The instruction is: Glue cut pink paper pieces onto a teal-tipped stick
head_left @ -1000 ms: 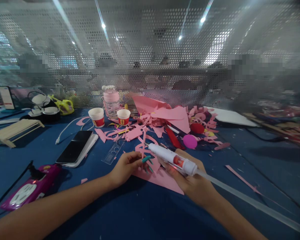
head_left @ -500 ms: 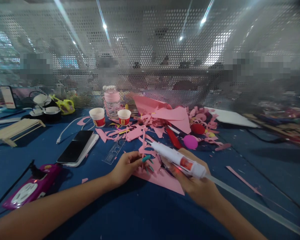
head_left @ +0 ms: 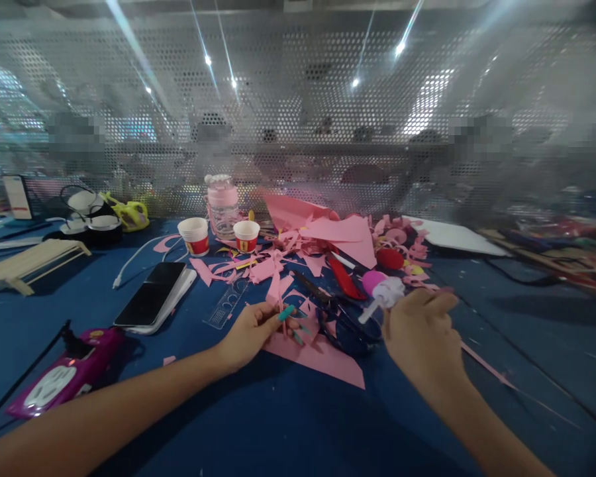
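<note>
My left hand point(head_left: 255, 329) pinches a thin pink paper strip point(head_left: 279, 295) and presses down on a pink paper sheet point(head_left: 322, 361) lying on the blue table. My right hand point(head_left: 422, 334) is closed around a white glue gun point(head_left: 385, 295), held just right of the sheet. Only the gun's front end shows past my fingers, with its nozzle pointing down and left. Dark scissors point(head_left: 345, 328) lie between my two hands, and a red cutter point(head_left: 344, 278) lies just beyond them.
Pink scraps point(head_left: 328, 232) pile up at the back centre. Two paper cups point(head_left: 195, 235) point(head_left: 246, 235), a pink bottle point(head_left: 222, 205), a clear ruler point(head_left: 227, 303), a phone point(head_left: 151, 301) and a purple power strip point(head_left: 62, 381) sit to the left. A perforated metal screen point(head_left: 298, 119) closes the far side.
My right hand swung the glue gun off the pink sheet to the right and turned it, so the long glue stick is out of sight. My left hand stayed put.
</note>
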### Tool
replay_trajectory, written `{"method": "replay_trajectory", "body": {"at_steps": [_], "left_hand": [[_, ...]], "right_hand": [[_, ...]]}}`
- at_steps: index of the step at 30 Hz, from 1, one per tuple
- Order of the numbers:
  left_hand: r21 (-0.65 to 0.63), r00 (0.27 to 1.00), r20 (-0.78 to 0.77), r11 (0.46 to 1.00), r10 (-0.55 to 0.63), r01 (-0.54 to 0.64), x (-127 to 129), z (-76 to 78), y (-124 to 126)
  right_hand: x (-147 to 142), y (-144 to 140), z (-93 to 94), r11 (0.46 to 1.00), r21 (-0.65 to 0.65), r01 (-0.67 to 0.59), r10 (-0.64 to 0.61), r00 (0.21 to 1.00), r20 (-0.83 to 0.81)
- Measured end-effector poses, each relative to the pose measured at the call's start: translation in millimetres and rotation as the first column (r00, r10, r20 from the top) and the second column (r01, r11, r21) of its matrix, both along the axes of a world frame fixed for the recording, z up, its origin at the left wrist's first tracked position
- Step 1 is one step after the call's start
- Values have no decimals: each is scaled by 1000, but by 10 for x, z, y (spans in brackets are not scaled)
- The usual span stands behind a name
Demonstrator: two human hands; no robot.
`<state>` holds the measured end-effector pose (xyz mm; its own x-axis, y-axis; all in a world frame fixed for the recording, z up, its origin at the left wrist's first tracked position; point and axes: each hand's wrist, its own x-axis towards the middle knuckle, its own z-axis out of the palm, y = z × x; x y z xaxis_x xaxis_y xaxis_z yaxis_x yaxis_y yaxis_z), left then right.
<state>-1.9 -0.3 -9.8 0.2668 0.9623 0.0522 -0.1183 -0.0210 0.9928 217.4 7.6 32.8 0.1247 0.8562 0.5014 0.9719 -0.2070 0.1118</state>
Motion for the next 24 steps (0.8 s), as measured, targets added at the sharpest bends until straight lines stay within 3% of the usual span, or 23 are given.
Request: {"method": "replay_trajectory", "body": {"at_steps": [1, 4, 11, 19, 22, 24], "left_hand": [[1, 1000, 9, 1000, -7, 7, -1, 3, -1], [28, 999, 31, 999, -44, 43, -12, 12, -4], [78, 999, -14, 996, -48, 49, -19, 44, -23], [75, 999, -31, 996, -39, 41, -46, -24, -6], [60, 999, -24, 997, -46, 47, -45, -30, -6], [55, 999, -23, 997, -50, 51, -39, -25, -8]], "right_hand": [[3, 20, -49, 997, -3, 74, -74, 997, 26], [-16, 52, -162, 994, 2, 114, -114, 991, 63], [-129, -100, -74, 996, 79, 37, -43, 996, 72], [64, 18, -173, 979, -195, 57, -52, 998, 29], [-38, -55, -127, 996, -90, 20, -13, 997, 79], [-169, -133, -104, 998, -20, -68, 69, 994, 81]]}}
